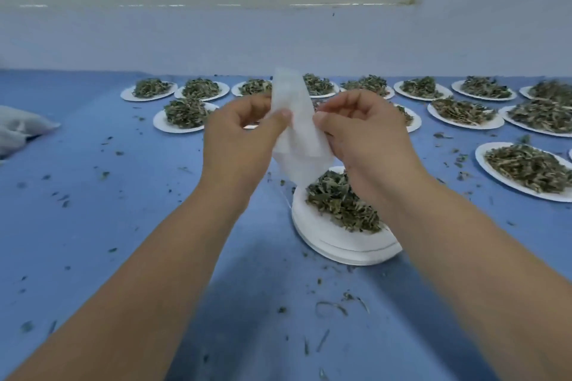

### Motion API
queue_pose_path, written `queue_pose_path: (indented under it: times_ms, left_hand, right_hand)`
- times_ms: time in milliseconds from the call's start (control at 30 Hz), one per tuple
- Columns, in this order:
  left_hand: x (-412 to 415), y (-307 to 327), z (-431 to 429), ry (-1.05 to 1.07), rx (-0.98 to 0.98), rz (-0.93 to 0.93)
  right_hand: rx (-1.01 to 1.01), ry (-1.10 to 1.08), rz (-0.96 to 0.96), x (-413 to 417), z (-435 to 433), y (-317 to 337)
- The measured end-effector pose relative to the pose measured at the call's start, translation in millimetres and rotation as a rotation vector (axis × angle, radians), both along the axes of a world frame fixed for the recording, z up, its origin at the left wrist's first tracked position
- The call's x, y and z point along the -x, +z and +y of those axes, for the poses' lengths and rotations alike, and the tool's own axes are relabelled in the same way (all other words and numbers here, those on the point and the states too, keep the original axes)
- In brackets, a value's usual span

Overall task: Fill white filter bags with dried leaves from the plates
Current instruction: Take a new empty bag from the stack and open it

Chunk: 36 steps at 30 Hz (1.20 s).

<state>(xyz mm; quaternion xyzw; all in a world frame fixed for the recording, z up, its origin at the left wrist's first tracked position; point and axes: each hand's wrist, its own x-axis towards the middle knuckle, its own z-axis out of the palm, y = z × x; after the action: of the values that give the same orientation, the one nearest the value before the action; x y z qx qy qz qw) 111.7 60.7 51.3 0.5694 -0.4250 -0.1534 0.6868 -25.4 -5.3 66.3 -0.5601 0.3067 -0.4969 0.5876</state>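
The left hand [238, 136] and right hand [368, 136] pinch a white filter bag [294, 133] between them, upright above the blue table [123, 210]. The left takes its 9 o'clock edge, the right its 3 o'clock edge. Below it at 5 o'clock, stacked plates [325, 238] carry dried leaves [340, 204]. More heaped plates [481, 158] spread from 11 to 3 o'clock.

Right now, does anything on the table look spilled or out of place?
Yes: loose leaf bits lie scattered across the blue table, off the plates, many near the plate stack. The white filter bag, pinched by left hand and right hand, shows no tear.
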Motion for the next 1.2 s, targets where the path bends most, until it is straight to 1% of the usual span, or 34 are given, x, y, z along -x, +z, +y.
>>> queue_pose_path:
  times_ms: [67, 133, 167, 200, 233, 300, 367, 400, 467, 533, 633, 667, 733, 833, 933, 1067, 1200]
  left_hand:
    - [-20, -2, 3, 0.235, 0.035, -0.096]
    - [-40, -7, 8, 0.447, 0.007, -0.269]
    - [-48, -11, 10, 0.508, -0.006, -0.369]
    - [-53, -15, 10, 0.526, -0.014, -0.475]
    - [-56, -19, 10, 0.502, -0.027, -0.582]
    - [-54, -26, 8, 0.373, -0.095, -0.755]
    - [-46, -31, 5, 0.229, -0.186, -0.835]
    - [-42, -33, 5, 0.199, -0.201, -0.848]
    - [-34, -35, 6, 0.198, -0.177, -0.844]
    - [-28, -34, 7, 0.183, -0.164, -0.832]
    - [-20, -35, 12, 0.126, -0.214, -0.817]
    - [-18, -35, 13, 0.112, -0.22, -0.773]
    - [-16, -35, 14, 0.077, -0.225, -0.628]
    - [-12, -32, 15, -0.013, -0.202, -0.459]
    - [-11, -28, 17, -0.106, -0.116, -0.378]
    - [-14, -25, 20, -0.274, -0.1, -0.268]
    - [-16, -24, 19, -0.247, -0.077, -0.162]
  right_hand:
    - [0.018, 0.033, 0.137, -16, 3, 0]
    - [0.11, 0.065, 0.269, -21, 7, -2]
    - [0.161, 0.086, 0.311, -21, 10, -3]
    - [0.208, 0.107, 0.351, -19, 12, -5]
    - [0.248, 0.128, 0.387, -17, 14, -7]
    - [0.328, 0.148, 0.435, -12, 16, -10]
    - [0.435, 0.126, 0.505, -2, 15, -14]
    - [0.492, 0.113, 0.546, 2, 14, -17]
    - [0.595, 0.085, 0.611, 9, 13, -23]
    - [0.745, 0.052, 0.657, 13, 14, -28]
    - [0.983, 0.003, 0.707, 14, 16, -34]
    - [1.044, -0.01, 0.729, 15, 15, -34]
    - [1.12, -0.026, 0.76, 16, 14, -35]
    - [1.12, -0.005, 0.752, 17, 11, -36]
    - [1.111, -0.01, 0.755, 17, 10, -37]
    - [1.092, -0.098, 0.729, 17, 5, -40]
    - [1.086, -0.118, 0.683, 16, 4, -40]
